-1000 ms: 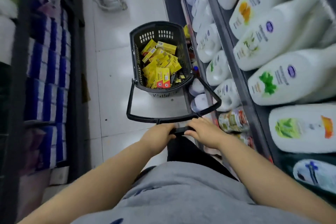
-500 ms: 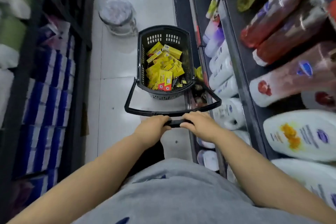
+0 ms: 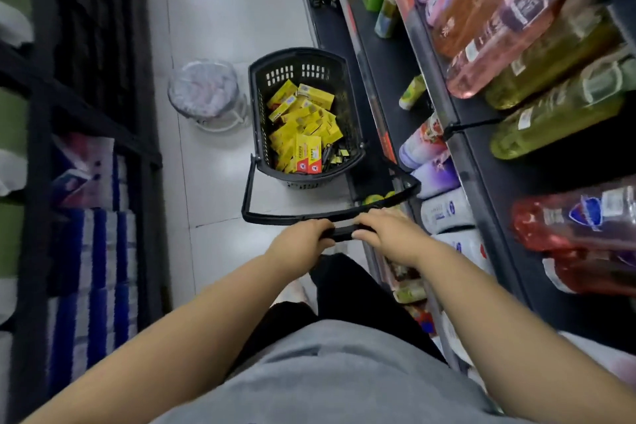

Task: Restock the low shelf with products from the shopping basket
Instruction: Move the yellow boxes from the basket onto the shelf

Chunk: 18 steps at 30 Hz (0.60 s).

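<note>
Left hand [image 3: 302, 246] and right hand [image 3: 390, 234] grip the handle [image 3: 246, 193] side by side, fingers curled round its bar. The basket [image 3: 256, 113] sits on the floor [image 3: 220, 10] at 12 o'clock from the hands, loaded with yellow boxes [image 3: 303, 124]. At the basket's 9 o'clock is a bin [image 3: 206, 93], and at its 3 o'clock are shelves of bottles [image 3: 516, 27].

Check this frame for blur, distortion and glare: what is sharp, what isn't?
Head view: basket, yellow boxes, left hand and right hand on the handle fairly sharp; right-hand shelf bottles motion-smeared; shelf edges bowed by the wide lens; soft floor glare.
</note>
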Tool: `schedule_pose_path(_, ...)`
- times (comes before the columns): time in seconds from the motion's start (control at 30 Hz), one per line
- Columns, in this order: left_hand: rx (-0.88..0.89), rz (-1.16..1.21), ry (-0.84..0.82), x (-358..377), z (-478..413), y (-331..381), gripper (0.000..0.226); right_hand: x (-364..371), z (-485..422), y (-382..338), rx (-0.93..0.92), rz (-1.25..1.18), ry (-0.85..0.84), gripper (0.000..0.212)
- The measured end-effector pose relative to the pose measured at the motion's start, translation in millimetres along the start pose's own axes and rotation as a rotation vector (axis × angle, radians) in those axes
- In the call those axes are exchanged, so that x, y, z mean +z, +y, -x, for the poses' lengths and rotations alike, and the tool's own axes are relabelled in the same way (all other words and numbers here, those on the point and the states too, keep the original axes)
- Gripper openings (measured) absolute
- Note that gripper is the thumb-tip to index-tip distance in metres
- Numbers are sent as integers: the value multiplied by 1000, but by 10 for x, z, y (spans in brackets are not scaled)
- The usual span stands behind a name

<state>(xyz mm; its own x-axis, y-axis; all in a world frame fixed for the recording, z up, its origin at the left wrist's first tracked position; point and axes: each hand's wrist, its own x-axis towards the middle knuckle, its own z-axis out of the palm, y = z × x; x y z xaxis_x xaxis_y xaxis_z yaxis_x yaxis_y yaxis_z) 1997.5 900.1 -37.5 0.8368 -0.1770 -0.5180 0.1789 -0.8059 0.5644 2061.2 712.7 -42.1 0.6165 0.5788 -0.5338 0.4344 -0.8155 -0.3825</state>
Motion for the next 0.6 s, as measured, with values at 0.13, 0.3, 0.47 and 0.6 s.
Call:
schedule_pose_path(0.13, 29, 15, 45, -446, -448, -139, 27, -425, -551, 110, -58, 13, 37, 30)
schedule_pose_path(0.3, -27, 48, 70, -1095, -1040, -175, 30, -1013, -1219, 201, -98, -28, 100, 31)
schedule_pose_path(0.47, -65, 96, 85, -1656, -1570, -253, 31, -1510, -1852, 209, -74, -77, 59, 32)
schedule_pose_path(0.6, -36, 76, -21, -2073, -1895, -432, 34, -1818, -2273, 185, -25, -138, -35, 27)
